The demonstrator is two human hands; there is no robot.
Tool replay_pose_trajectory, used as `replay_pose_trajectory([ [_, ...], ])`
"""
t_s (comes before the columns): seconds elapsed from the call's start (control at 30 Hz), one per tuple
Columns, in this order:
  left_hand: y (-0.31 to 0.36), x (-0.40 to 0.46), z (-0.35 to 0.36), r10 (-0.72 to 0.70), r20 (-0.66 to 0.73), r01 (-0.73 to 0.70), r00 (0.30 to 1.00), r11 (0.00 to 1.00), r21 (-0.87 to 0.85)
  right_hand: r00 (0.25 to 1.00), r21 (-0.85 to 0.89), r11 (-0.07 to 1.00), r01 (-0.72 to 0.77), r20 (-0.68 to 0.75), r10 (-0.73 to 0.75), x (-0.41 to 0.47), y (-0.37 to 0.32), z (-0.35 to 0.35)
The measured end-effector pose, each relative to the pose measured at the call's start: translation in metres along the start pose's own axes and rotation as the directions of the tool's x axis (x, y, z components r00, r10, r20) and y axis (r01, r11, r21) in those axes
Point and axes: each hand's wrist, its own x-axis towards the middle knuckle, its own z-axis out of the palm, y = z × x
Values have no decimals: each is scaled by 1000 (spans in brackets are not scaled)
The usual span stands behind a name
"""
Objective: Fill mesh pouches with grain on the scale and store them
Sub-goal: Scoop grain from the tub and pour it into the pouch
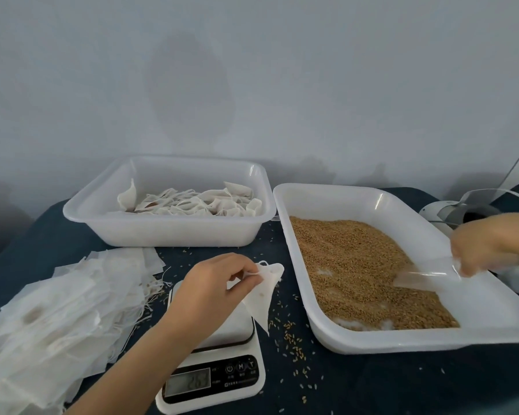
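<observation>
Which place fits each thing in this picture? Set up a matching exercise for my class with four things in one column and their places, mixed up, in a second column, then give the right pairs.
Things
1. clear scoop
2. empty mesh pouches
3. filled pouches
4. open pouch

Places
A. pinched by the left hand above the scale
B. in the far tray
C. held by the right hand, its blade in the grain of the right tray
D. piled on the table, left of the scale

Pairs: 1-C, 2-D, 3-B, 4-A
</observation>
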Motion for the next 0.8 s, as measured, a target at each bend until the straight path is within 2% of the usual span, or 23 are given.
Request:
replay_pose_trajectory([
  [0.07,-1,0,0,-8,0,8,1000,1000,-2,1000,91,996,-13,22,11,6,-4,5],
  [0.13,-1,0,1,-15,10,15,1000,1000,-14,1000,107,994,10,15,-12,12,-13,9],
  [0.23,-1,-1,3,-17,30,17,999,1000,-16,995,73,995,68,-72,-63,23,-35,16],
  [0.37,-5,0,4,-30,28,30,999,1000,-5,980,192,977,92,-193,-55,44,-54,29],
  [0.53,-11,-1,1,-55,18,55,998,998,3,963,482,864,144,-270,-9,56,-50,35],
  [0.7,-13,0,2,-60,6,60,998,998,-6,899,517,810,277,-436,-30,56,-49,44],
  [0.8,-12,-1,5,-61,7,61,998,998,-31,867,611,707,356,-498,-6,57,-55,50],
])
